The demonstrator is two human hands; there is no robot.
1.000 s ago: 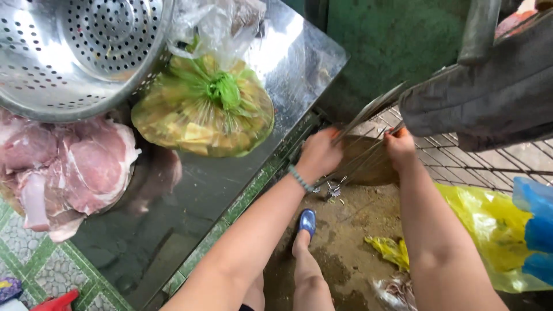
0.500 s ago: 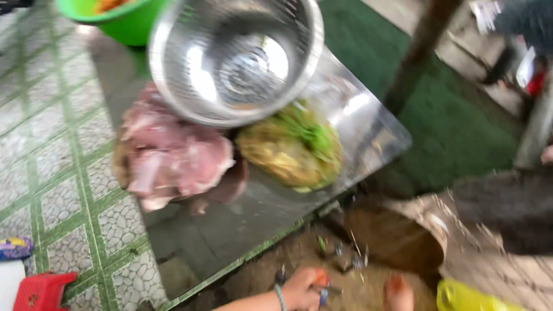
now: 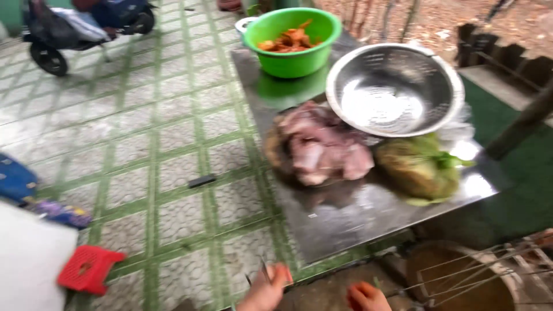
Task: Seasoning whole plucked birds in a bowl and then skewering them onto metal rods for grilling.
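— Where are the hands?
— At the bottom edge: the left hand [image 3: 264, 291] pinches a thin, blurred dark tool [image 3: 265, 269]; the right hand [image 3: 365, 298] is curled, its grip unreadable.
— And around them?
— A steel table [image 3: 345, 213] above carries raw meat [image 3: 319, 144], a metal colander [image 3: 394, 89], a green bowl [image 3: 292, 40] and bagged greens [image 3: 419, 167].

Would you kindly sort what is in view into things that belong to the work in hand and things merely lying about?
In hand:
left hand, with a thin blurred item by its fingers
right hand
wire rack beside it
raw meat
metal colander
bagged greens
green bowl
steel table

Lying about:
red stool
stroller
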